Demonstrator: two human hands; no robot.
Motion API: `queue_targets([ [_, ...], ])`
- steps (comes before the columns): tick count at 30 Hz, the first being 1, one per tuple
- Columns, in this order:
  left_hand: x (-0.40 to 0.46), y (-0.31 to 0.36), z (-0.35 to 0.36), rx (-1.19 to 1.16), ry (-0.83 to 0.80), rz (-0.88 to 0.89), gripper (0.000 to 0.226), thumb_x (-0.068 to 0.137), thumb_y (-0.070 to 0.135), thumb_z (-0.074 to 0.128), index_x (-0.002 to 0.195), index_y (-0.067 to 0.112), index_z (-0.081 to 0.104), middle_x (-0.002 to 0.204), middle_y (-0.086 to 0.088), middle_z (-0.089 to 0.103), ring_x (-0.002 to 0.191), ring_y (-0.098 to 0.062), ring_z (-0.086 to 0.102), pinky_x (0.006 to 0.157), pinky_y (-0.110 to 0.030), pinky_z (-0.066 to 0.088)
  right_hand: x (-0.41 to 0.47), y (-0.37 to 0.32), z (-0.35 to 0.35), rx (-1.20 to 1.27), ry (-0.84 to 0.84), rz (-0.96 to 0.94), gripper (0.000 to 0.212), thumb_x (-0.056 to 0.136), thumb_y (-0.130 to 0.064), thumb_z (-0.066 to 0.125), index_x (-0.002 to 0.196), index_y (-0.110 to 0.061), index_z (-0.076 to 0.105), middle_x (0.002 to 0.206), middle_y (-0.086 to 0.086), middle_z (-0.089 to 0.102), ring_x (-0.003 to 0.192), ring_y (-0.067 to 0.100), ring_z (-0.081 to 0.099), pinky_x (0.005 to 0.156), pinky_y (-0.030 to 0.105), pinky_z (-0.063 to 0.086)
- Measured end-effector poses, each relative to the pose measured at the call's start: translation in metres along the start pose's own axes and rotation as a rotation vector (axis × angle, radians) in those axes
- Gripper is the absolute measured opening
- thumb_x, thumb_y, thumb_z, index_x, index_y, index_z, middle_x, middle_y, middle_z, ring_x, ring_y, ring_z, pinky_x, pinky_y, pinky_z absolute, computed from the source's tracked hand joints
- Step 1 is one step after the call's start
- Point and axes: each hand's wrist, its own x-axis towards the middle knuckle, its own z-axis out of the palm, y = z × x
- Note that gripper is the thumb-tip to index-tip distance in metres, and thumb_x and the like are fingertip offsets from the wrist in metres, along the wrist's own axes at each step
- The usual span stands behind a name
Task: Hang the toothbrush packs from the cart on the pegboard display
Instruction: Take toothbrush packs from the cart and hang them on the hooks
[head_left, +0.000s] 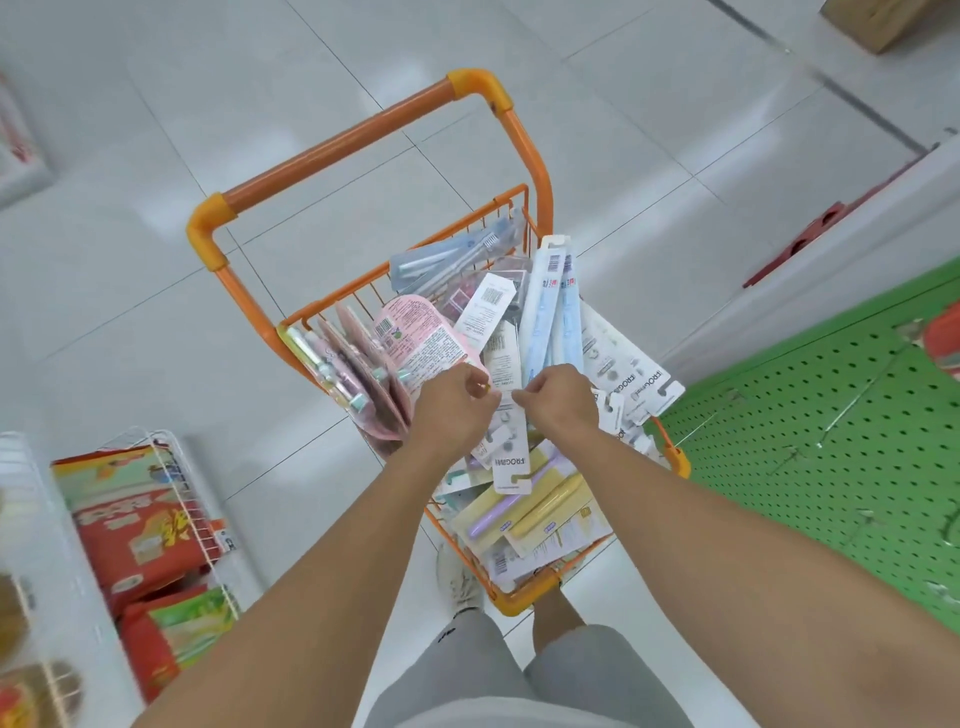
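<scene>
An orange wire cart (519, 605) stands in front of me, heaped with toothbrush packs: pink ones (410, 338) at the left, light blue ones (550, 312) upright in the middle, white ones (631, 376) at the right. Both hands are over the cart. My left hand (452, 410) and my right hand (558, 400) each pinch an edge of a narrow white toothbrush pack (509, 452) that hangs down between them. The green pegboard display (810, 457) with metal hooks lies to the right of the cart.
A white wire rack (192, 499) with red snack bags (135, 525) stands at the lower left. White shelving runs along the upper right, above the pegboard. A cardboard box (878, 21) sits at the top right. My legs and a shoe show below the cart on the pale tiled floor.
</scene>
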Motion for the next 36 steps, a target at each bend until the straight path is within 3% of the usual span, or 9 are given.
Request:
queue_targets([
  [4, -0.007, -0.002, 0.021, 0.083, 0.017, 0.021, 0.021, 0.092, 0.022, 0.065, 0.113, 0.018, 0.066, 0.097, 0.002, 0.07, 0.085, -0.014, 0.065, 0.079, -0.03, 0.052, -0.01, 0.01, 0.007, -0.022, 0.035, -0.008, 0.035, 0.08, -0.041, 0.081, 0.076, -0.013, 0.06, 0.077, 0.003, 0.066, 0.075, 0.027, 0.067, 0.065, 0.034, 0.052],
  [8, -0.025, -0.011, 0.031, 0.097, 0.085, -0.002, 0.012, 0.09, 0.029, 0.067, 0.096, 0.019, 0.063, 0.085, 0.008, 0.067, 0.079, -0.012, 0.065, 0.07, -0.029, 0.05, -0.008, 0.007, 0.005, 0.178, 0.179, 0.031, 0.039, 0.083, -0.041, 0.079, 0.102, -0.016, 0.056, 0.093, 0.001, 0.065, 0.085, 0.025, 0.063, 0.075, 0.037, 0.052],
  [14, -0.049, -0.029, 0.058, 0.226, -0.004, -0.152, 0.04, 0.076, 0.057, 0.075, 0.089, 0.021, 0.063, 0.079, 0.01, 0.062, 0.081, -0.013, 0.06, 0.073, -0.033, 0.052, 0.018, -0.007, 0.003, 0.256, 0.025, 0.08, 0.025, 0.086, -0.023, 0.071, 0.069, -0.008, 0.06, 0.074, 0.021, 0.07, 0.066, 0.031, 0.069, 0.068, 0.042, 0.06],
  [19, -0.033, -0.014, 0.046, -0.449, -0.012, -0.329, 0.029, 0.097, 0.036, 0.06, 0.1, 0.01, 0.07, 0.083, -0.003, 0.075, 0.078, -0.019, 0.073, 0.076, -0.042, 0.061, 0.0, 0.005, -0.029, 0.22, 0.068, -0.054, 0.032, 0.082, -0.01, 0.064, 0.057, -0.012, 0.045, 0.056, 0.004, 0.049, 0.053, 0.02, 0.048, 0.056, 0.029, 0.042],
  [22, -0.024, 0.009, 0.033, -0.674, -0.174, -0.446, 0.041, 0.094, 0.054, 0.059, 0.11, 0.017, 0.065, 0.104, -0.003, 0.072, 0.095, -0.022, 0.072, 0.086, -0.04, 0.06, -0.042, 0.018, -0.052, 0.157, 0.082, -0.209, 0.027, 0.086, -0.015, 0.064, 0.062, -0.017, 0.052, 0.057, -0.002, 0.054, 0.053, 0.009, 0.048, 0.054, 0.025, 0.041],
  [27, -0.026, 0.034, 0.032, -0.631, -0.154, -0.329, 0.021, 0.093, 0.024, 0.066, 0.113, 0.021, 0.06, 0.095, -0.002, 0.066, 0.075, -0.013, 0.064, 0.066, -0.029, 0.051, -0.091, 0.019, -0.071, 0.178, -0.358, -0.368, 0.016, 0.089, -0.023, 0.075, 0.076, -0.015, 0.069, 0.069, -0.002, 0.068, 0.055, -0.003, 0.055, 0.056, 0.013, 0.039],
  [30, -0.027, 0.032, 0.026, -0.654, -0.117, -0.314, 0.029, 0.091, 0.006, 0.049, 0.117, 0.018, 0.058, 0.079, -0.006, 0.056, 0.062, -0.016, 0.053, 0.056, -0.027, 0.047, -0.05, 0.021, -0.077, 0.392, 0.023, -0.189, 0.021, 0.089, -0.033, 0.076, 0.092, -0.012, 0.073, 0.084, 0.002, 0.072, 0.066, 0.005, 0.063, 0.064, 0.02, 0.048],
  [32, -0.03, 0.029, 0.017, -0.791, -0.186, -0.372, 0.035, 0.091, 0.004, 0.053, 0.123, 0.018, 0.059, 0.076, -0.005, 0.056, 0.061, -0.017, 0.052, 0.054, -0.027, 0.048, -0.013, 0.024, -0.07, 0.231, 0.237, -0.043, 0.034, 0.088, -0.038, 0.075, 0.108, -0.011, 0.067, 0.097, 0.0, 0.07, 0.087, 0.016, 0.065, 0.076, 0.029, 0.049],
  [36, -0.041, 0.017, 0.0, -0.936, -0.292, -0.369, 0.044, 0.096, 0.009, 0.06, 0.137, 0.016, 0.046, 0.083, -0.008, 0.065, 0.068, -0.02, 0.06, 0.063, -0.032, 0.053, 0.031, 0.029, -0.038, -0.028, 0.091, 0.015, 0.023, 0.087, -0.033, 0.076, 0.085, -0.013, 0.065, 0.086, 0.002, 0.069, 0.082, 0.026, 0.066, 0.061, 0.028, 0.043],
])
